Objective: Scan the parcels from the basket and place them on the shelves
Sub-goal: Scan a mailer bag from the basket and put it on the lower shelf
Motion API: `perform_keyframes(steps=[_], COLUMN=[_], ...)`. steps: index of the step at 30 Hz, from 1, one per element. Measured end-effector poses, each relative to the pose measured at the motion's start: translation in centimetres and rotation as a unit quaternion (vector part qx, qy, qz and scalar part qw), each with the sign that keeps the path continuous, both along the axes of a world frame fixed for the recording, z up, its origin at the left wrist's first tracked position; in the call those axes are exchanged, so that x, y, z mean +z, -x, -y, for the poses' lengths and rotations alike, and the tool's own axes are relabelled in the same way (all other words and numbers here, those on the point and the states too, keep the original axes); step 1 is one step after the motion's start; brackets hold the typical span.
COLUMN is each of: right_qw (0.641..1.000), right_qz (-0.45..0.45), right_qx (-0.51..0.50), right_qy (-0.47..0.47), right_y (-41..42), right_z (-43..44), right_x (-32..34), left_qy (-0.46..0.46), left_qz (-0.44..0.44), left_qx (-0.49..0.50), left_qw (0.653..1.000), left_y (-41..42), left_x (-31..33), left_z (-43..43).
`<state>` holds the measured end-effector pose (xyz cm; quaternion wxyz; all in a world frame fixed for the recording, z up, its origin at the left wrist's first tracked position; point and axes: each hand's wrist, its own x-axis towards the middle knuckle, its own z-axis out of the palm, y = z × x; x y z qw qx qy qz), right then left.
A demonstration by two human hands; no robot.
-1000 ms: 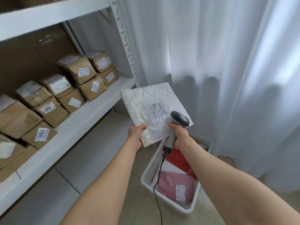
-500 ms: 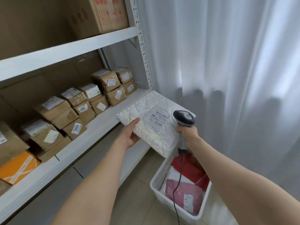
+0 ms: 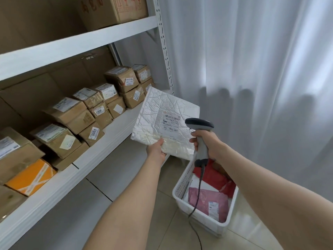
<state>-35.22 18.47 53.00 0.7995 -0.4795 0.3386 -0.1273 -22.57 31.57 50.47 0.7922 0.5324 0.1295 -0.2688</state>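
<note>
My left hand (image 3: 156,149) grips the near edge of a white crinkled mailer parcel (image 3: 162,114), label face up, held in the air beside the right end of the white shelf (image 3: 115,134). My right hand (image 3: 209,143) grips the handle of a grey barcode scanner (image 3: 200,124), whose head sits just right of the parcel's label. Below my right arm a white plastic basket (image 3: 182,183) stands on the floor and holds a pink parcel (image 3: 207,199) and a red parcel (image 3: 210,175).
Several brown cardboard boxes (image 3: 75,114) with numbered labels and an orange box (image 3: 30,177) fill the back of the shelf. A larger carton (image 3: 117,6) sits on the shelf above. A white curtain (image 3: 252,69) hangs at right. The scanner cable (image 3: 196,201) trails into the basket.
The parcel has moved up and left toward the shelf's right end in my left hand. The scanner stayed beside its label. My view has risen, showing more of the upper shelf.
</note>
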Motion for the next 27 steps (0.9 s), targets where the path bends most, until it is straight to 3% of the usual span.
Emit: perform_keyframes(steps=[5,14,27], right_qw=[0.998,0.999,1.000], right_qz=[0.007,0.028,-0.005], right_qx=[0.017,-0.019,0.014], right_qy=[-0.053,-0.042,-0.023], right_y=[-0.9,-2.3,-2.9], right_z=[-2.4,-3.7,-4.0], right_x=[-0.1,1.8,3.3], left_qy=[0.026,0.030,0.042], left_qz=[-0.019,-0.022,-0.028], left_qx=[0.029,0.030,0.039], left_qw=[0.999,0.999,0.998], left_y=[-0.5,-0.5,-0.8], left_x=[-1.4,-2.9,-2.9], left_z=[-0.1,-0.8,-1.2])
